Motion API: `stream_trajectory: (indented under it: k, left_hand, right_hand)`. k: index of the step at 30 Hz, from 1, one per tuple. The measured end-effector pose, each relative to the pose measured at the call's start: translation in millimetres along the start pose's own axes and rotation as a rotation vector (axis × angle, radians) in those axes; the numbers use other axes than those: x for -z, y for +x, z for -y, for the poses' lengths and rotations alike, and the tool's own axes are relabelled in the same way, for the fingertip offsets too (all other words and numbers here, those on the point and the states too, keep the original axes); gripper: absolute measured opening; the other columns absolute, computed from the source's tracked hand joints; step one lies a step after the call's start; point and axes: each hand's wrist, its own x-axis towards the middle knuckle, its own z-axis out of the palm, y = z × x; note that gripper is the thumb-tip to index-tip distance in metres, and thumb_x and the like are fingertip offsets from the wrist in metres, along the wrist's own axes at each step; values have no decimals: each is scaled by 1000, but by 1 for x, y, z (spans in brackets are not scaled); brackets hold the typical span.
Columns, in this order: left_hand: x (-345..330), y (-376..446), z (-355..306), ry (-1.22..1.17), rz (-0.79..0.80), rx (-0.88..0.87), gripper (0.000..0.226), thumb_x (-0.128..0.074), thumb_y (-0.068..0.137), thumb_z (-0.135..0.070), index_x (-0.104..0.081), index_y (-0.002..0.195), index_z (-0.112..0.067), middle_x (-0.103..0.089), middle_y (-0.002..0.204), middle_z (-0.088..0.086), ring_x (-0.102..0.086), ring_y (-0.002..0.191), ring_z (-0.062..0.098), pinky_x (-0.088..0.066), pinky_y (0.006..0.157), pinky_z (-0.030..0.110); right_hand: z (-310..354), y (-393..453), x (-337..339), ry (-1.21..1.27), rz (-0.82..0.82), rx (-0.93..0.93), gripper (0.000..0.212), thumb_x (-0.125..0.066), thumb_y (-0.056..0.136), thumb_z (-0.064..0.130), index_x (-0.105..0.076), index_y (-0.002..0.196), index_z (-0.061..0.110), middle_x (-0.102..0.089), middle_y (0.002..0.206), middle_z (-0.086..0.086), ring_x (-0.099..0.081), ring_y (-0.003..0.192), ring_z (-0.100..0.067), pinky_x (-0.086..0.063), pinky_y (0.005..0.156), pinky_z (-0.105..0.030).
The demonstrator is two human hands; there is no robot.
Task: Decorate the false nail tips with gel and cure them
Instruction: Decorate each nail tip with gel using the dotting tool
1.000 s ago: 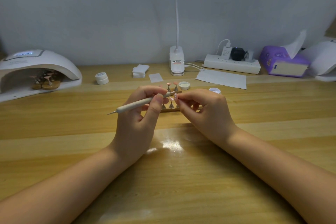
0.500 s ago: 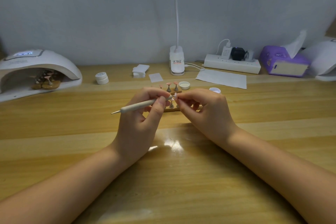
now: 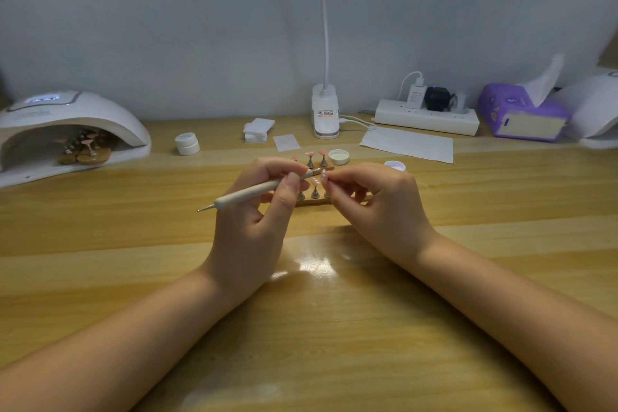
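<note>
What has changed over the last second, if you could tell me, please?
Very little. The left hand tilted the dotting tool slightly, its rear end shifting right. The right hand still pinches the nail tip at the tool's tip. The stands, jars and curing lamp stayed put.

I see the left hand [image 3: 249, 211] pinching a white dotting pen [image 3: 249, 193], its tip meeting a pink nail tip [image 3: 323, 176] pinched by the right hand [image 3: 378, 207]. Just behind them stands the wooden holder [image 3: 312, 201] of nail tips; far left of it, the curing lamp [image 3: 67, 130].
</note>
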Motion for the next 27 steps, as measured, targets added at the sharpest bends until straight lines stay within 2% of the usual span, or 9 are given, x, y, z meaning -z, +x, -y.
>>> stream_trajectory:
  k: [6, 11, 18, 23, 27]
  left_hand:
    - [1, 0, 1, -14, -5, -9, 11, -52, 93, -14, -62, 98, -13, -68, 92, 5, -67, 86, 14, -52, 73, 25]
    - [0, -1, 1, -39, 25, 2, 16, -52, 90, -25, -63, 96, -16, -68, 91, 1, -68, 87, 14, -50, 74, 22]
    - [0, 0, 1, -12, 59, 9, 11, -53, 92, -12, -63, 95, -16, -68, 91, 3, -68, 86, 12, -50, 73, 19]
    - [0, 0, 1, -8, 53, 12, 11, -53, 92, -13, -63, 96, -12, -68, 91, 5, -68, 86, 13, -50, 73, 20]
    - [0, 0, 1, 0, 58, 0, 12, -55, 92, -21, -64, 97, -14, -68, 92, 5, -68, 87, 14, -50, 73, 20]
  right_hand:
    - [-1, 0, 0, -3, 4, -3, 12, -71, 85, 6, -74, 96, 8, -73, 85, 0, -62, 71, -5, -48, 67, -9]
    - [0, 0, 0, 7, -2, -10, 11, -71, 84, 6, -75, 95, 8, -73, 84, -1, -64, 70, -9, -51, 65, -16]
    - [0, 0, 0, 2, 0, -13, 11, -71, 85, 6, -75, 95, 7, -73, 84, -1, -64, 70, -10, -52, 65, -21]
    - [1, 0, 1, -7, 1, -7, 12, -71, 85, 6, -74, 96, 7, -73, 85, -2, -64, 71, -10, -52, 65, -19]
    - [1, 0, 0, -4, -1, -7, 11, -71, 85, 6, -74, 95, 8, -73, 84, -1, -64, 70, -9, -52, 65, -19]
